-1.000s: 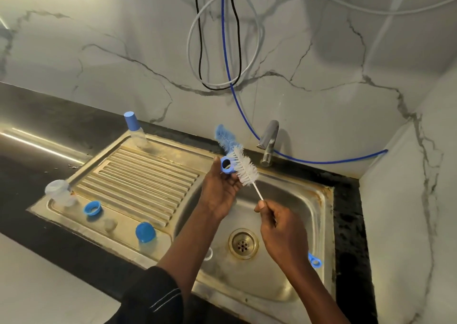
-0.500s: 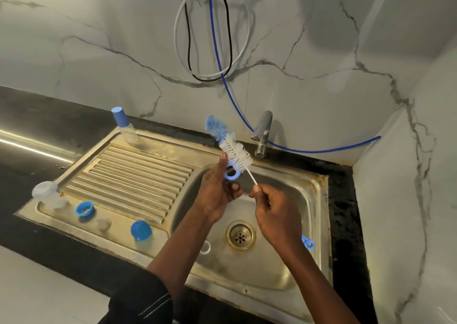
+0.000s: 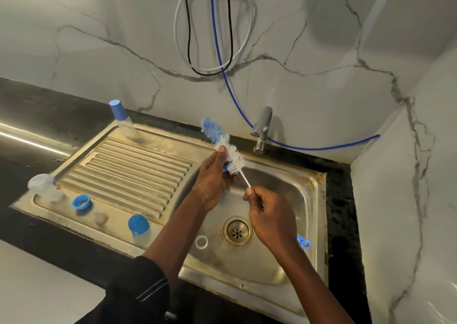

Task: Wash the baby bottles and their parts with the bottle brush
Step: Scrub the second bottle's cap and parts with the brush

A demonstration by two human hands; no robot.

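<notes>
Marble-clad corner, black counter, steel sink (image 3: 315, 195) with ribbed drainboard. One capped bottle (image 3: 123, 123) stands at the drainboard's back edge. Over the basin, my right hand (image 3: 270, 215) pinches the thin white stem of the bottle brush (image 3: 233, 156). My left hand (image 3: 210, 187) grips a small blue ring (image 3: 225, 168), mostly hidden, with the thumb raised against the white bristles. Assessment: the brush is light, its stem springy and its bristles soft, so a pinch close to the bristles gives control. The ring looks like hard plastic, probably slick when wet, and is best held by its outer edge.
</notes>
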